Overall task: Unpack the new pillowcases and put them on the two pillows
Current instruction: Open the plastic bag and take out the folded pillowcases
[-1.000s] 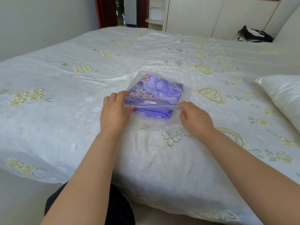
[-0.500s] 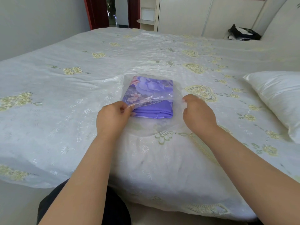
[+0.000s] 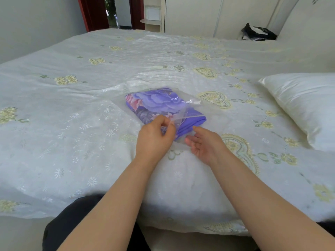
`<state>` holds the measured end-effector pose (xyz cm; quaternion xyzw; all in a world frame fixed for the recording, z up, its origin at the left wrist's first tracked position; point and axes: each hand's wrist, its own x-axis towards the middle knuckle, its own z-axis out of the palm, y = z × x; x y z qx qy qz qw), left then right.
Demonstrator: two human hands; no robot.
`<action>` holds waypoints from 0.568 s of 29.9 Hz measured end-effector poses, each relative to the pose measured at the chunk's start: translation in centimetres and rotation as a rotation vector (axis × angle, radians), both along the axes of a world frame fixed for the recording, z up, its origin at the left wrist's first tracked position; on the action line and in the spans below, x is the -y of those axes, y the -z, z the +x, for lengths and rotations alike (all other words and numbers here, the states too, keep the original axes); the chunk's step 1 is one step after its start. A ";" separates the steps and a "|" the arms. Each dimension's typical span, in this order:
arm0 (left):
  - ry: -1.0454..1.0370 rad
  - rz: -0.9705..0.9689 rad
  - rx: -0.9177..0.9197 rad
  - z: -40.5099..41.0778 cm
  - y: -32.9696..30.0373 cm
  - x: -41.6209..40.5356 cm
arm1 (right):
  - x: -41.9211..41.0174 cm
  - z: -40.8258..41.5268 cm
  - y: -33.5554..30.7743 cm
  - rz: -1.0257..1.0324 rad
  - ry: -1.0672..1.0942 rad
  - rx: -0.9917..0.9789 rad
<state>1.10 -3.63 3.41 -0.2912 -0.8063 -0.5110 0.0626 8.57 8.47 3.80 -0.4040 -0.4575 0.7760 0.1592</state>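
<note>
A clear plastic bag (image 3: 190, 102) lies on the bed (image 3: 90, 142) in front of me, with folded purple flowered pillowcases (image 3: 159, 104) inside. My left hand (image 3: 155, 138) pinches the bag's near flap and lifts it off the fabric. My right hand (image 3: 206, 144) hovers just right of it, palm turned inward, fingers relaxed and pointing at the bag's open mouth, holding nothing. A bare cream satin pillow (image 3: 304, 105) lies at the right edge of the bed.
The bed carries a white embroidered cover. A dark bundle (image 3: 257, 33) sits at the far right corner by the white wardrobe (image 3: 199, 15). A doorway with red curtains (image 3: 94, 13) is at the back. The bed's near edge is right below my forearms.
My left hand has peeled the flap up and toward the middle. My right hand has let go of the bag's right corner, opened, and moved left to the bag's mouth. The package has turned slightly.
</note>
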 end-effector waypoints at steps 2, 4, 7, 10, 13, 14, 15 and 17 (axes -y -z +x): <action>-0.029 0.052 0.005 0.0 -0.1 -0.6 | -0.8 -1.3 -0.1 -0.024 -0.082 0.064; -0.027 0.097 0.003 0.2 -0.2 -0.9 | -1.1 -2.9 -0.1 -0.029 -0.156 0.149; 0.017 0.121 -0.012 0.7 -0.2 -1.1 | -1.1 -4.4 0.3 0.044 -0.114 0.182; 0.032 0.058 -0.089 0.6 -0.1 -1.3 | -1.0 -3.6 0.8 0.186 -0.018 0.093; 0.197 0.087 -0.006 0.5 -0.1 -1.5 | -1.9 -1.1 2.7 0.385 0.211 0.070; 0.278 0.071 0.026 0.8 -0.4 -1.7 | -2.4 0.2 3.2 0.461 0.303 0.095; 0.329 0.037 0.021 1.0 -0.5 -1.8 | -2.8 1.2 3.8 0.505 0.378 0.087; 0.304 0.047 -0.068 0.4 -0.5 -1.7 | -3.2 2.4 5.1 0.500 0.400 0.031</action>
